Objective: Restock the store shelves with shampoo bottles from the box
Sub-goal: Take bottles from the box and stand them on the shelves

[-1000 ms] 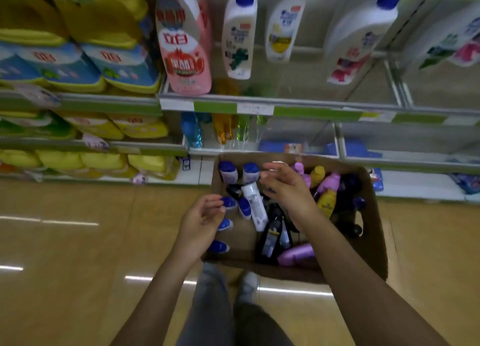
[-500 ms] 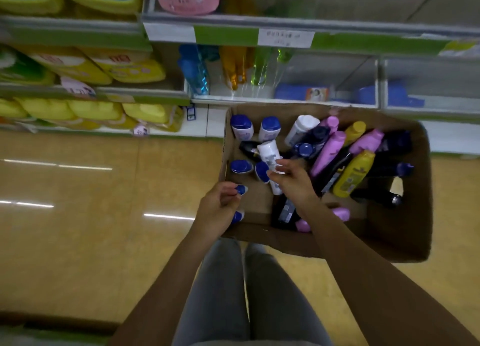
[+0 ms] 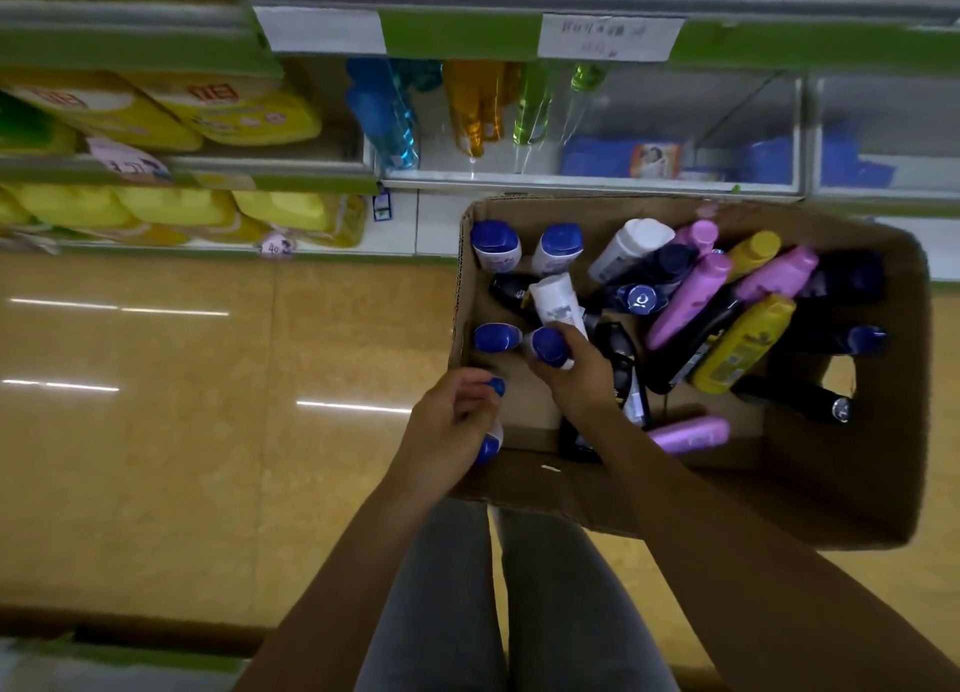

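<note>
Our right hand (image 3: 574,374) grips a white bottle (image 3: 556,306) with a blue cap, low in the left part of the box (image 3: 852,483). The bottle lies long-ways, cap toward us, bottom toward the shelves (image 3: 597,182). Our left hand (image 3: 452,421) curls round a small blue-capped bottle (image 3: 491,444) at the box's near-left edge.

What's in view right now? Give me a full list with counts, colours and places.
cardboard box: one, brown, open, on the floor below the shelves
blue-capped white bottles: at least five, box's left side
pink bottles: about four, centre and near wall
yellow bottles: two, right of centre
dark bottles: several, count unclear
yellow pouches: many, left shelves
clear coloured bottles: blue, amber, green, shelf behind box
left hand: grips a blue-capped bottle at box's left wall
right hand: grips another blue-capped bottle
</note>
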Demonstrator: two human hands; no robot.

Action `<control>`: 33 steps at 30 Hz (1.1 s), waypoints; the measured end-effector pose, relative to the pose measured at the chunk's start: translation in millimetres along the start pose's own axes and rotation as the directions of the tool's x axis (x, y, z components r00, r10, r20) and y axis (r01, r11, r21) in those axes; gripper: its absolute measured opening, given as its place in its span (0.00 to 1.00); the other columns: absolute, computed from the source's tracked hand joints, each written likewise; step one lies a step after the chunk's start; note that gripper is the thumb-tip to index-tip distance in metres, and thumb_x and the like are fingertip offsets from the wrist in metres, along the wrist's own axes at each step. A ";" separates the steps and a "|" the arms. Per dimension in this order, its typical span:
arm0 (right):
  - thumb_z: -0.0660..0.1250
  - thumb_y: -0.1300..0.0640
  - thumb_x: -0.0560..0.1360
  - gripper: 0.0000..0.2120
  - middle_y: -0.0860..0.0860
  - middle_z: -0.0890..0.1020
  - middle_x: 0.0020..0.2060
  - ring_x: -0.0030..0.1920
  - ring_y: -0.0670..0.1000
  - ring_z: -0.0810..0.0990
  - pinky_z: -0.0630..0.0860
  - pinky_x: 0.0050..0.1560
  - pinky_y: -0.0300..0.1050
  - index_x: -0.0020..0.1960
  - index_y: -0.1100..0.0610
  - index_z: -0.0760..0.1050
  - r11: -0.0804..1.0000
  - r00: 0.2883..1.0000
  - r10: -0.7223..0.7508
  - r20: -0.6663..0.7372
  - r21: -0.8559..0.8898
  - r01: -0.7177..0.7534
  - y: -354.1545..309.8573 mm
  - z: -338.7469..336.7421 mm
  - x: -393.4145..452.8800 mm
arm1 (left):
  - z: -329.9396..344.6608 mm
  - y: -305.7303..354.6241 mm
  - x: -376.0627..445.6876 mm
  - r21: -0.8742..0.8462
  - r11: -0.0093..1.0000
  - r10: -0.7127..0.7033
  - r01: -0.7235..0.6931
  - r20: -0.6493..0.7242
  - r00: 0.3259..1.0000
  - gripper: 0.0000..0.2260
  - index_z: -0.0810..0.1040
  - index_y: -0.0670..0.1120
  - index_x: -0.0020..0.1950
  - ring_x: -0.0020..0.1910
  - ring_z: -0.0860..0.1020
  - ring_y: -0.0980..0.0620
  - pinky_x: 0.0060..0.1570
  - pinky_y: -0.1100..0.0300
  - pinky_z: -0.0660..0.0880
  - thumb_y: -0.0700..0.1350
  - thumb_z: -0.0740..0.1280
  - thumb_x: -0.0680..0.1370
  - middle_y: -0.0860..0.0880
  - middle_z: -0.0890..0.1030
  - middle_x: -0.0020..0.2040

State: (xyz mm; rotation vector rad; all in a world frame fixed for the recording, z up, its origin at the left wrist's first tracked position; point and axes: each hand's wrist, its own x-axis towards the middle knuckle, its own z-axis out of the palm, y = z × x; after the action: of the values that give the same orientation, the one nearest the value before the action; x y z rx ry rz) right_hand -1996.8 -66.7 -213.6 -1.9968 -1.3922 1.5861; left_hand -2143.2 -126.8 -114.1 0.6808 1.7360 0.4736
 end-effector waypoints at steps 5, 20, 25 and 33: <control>0.75 0.62 0.69 0.15 0.49 0.81 0.45 0.45 0.49 0.77 0.72 0.44 0.36 0.53 0.51 0.77 0.999 1.000 0.008 0.026 0.031 -0.008 -2.0 -21.0 -3.0 | 7.9 5.2 -3.4 -0.003 1.000 -0.004 0.004 0.025 1.000 0.11 0.73 0.54 0.58 0.50 0.75 0.65 0.45 0.72 0.69 0.41 0.64 0.78 0.59 0.77 0.50; 0.72 0.63 0.73 0.10 0.51 0.85 0.45 0.46 0.47 0.82 0.79 0.49 0.42 0.51 0.52 0.80 0.980 0.927 -0.188 0.324 0.120 0.157 -143.6 -172.8 -82.0 | 13.1 57.1 -43.7 -0.074 0.978 0.194 -0.193 -0.002 0.981 0.23 0.68 0.51 0.69 0.61 0.70 0.60 0.56 0.65 0.69 0.46 0.69 0.76 0.56 0.73 0.63; 0.71 0.64 0.73 0.14 0.60 0.84 0.52 0.53 0.59 0.83 0.78 0.57 0.55 0.58 0.58 0.79 0.944 0.894 -0.321 0.312 0.179 0.276 -192.4 -211.1 -118.9 | 2.8 89.7 -77.8 -0.229 0.939 0.288 -0.256 0.119 0.950 0.18 0.73 0.57 0.65 0.59 0.78 0.56 0.61 0.49 0.74 0.53 0.67 0.75 0.57 0.81 0.58; 0.68 0.62 0.75 0.12 0.53 0.86 0.44 0.45 0.51 0.85 0.82 0.46 0.44 0.58 0.54 0.78 0.864 0.836 -0.496 0.233 0.222 0.451 -255.5 -240.7 -165.3 | -7.6 139.2 -133.4 -0.333 0.828 0.480 -0.450 0.007 0.877 0.15 0.78 0.49 0.55 0.53 0.82 0.51 0.59 0.47 0.76 0.53 0.70 0.70 0.51 0.84 0.51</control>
State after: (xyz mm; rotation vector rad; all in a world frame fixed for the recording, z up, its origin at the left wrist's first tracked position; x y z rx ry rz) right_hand -1918.3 22.9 155.6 -1.2278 -1.6413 1.7123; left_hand -2099.1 -110.2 73.0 0.8736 1.3518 1.0285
